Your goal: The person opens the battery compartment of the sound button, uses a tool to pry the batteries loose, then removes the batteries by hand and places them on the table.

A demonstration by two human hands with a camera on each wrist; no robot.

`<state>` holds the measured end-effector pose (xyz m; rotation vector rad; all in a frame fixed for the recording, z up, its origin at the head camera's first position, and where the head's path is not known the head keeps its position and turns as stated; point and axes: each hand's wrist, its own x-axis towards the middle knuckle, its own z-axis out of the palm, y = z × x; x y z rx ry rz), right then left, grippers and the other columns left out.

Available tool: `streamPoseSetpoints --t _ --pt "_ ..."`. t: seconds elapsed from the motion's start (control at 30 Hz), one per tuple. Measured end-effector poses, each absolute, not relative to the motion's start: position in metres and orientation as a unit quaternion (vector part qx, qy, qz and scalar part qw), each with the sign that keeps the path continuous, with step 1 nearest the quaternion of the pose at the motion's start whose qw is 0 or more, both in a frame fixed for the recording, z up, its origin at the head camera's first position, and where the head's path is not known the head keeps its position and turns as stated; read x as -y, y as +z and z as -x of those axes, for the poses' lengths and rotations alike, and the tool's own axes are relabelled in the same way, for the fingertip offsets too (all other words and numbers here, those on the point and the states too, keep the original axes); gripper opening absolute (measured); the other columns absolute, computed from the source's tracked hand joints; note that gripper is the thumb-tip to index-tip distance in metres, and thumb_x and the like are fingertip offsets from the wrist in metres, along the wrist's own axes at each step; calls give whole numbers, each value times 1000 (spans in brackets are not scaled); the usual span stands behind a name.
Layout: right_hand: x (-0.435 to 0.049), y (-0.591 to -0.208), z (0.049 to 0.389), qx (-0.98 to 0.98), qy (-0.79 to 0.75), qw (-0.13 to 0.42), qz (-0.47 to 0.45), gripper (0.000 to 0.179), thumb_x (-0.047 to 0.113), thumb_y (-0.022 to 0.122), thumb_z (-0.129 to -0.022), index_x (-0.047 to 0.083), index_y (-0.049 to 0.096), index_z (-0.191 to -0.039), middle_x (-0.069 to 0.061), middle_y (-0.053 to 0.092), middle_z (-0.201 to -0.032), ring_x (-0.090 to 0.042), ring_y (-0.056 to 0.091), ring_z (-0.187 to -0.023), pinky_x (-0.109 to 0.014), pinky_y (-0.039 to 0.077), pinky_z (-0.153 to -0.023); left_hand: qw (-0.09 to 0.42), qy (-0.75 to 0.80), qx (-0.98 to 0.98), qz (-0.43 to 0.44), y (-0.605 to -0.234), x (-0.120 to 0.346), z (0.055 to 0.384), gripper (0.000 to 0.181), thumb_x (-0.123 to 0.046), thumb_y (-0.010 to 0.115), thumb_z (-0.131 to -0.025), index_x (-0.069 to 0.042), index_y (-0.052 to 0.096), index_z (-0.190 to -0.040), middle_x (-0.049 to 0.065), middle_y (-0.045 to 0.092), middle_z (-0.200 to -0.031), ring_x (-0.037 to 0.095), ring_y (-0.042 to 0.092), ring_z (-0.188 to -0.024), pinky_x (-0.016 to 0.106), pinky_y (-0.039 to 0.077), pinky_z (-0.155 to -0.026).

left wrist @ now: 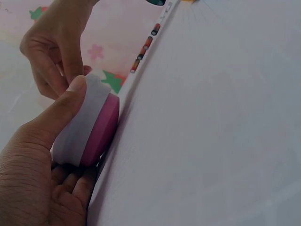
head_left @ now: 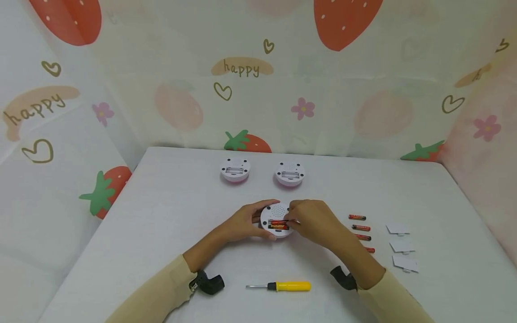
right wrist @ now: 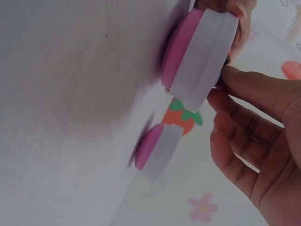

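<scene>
My left hand [head_left: 244, 224] grips a round white device with a pink underside [left wrist: 103, 125], thumb on one side and fingers round the other. It lies with its battery compartment facing up, speaker holes [head_left: 277, 210] above the compartment. Red and black batteries [head_left: 278, 224] show in that compartment. At its right end, my right hand [head_left: 317, 222] pinches a battery between thumb and forefinger, mostly covered by the fingers. The right wrist view shows the thumb [right wrist: 258, 87] against a dark end at the device's face, with the other fingers loosely bent.
Two similar devices [head_left: 235, 170] [head_left: 290, 175] stand behind, compartments upward. Several batteries [head_left: 357, 217] lie in a column to the right, partly behind my right forearm. Beyond them are three white covers [head_left: 402, 246]. A yellow-handled screwdriver [head_left: 292, 286] lies in front, between the forearms.
</scene>
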<state>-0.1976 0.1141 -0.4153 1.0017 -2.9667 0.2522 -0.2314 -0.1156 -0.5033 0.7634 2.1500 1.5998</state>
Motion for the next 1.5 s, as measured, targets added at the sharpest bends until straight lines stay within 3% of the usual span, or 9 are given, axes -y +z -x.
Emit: streamPoseSetpoints --t 0.67,1.03,1.5 --pt "-122 -407 199 942 48 19 -331 14 16 82 -86 15 81 -100 4 70 -88 -11 61 -74 -25 56 -70 172 568 -754 -283 -506 116 234 90 -11 90 -77 -19 44 -153 2 50 -149 17 58 -126 26 49 -103" --pt "-160 -390 208 945 58 38 -319 13 13 83 -85 12 81 -98 5 68 -86 -11 60 -71 -25 55 -66 167 555 -765 -281 -504 115 232 89 -14 91 -77 -20 44 -153 1 51 -148 16 58 -125 25 48 -105" --pt "-214 -387 223 951 77 18 -300 11 8 82 -85 12 81 -95 7 69 -85 -11 62 -72 -30 54 -64 165 557 -762 -287 -504 115 232 91 -12 91 -76 -14 44 -154 2 51 -148 16 58 -125 24 48 -104"
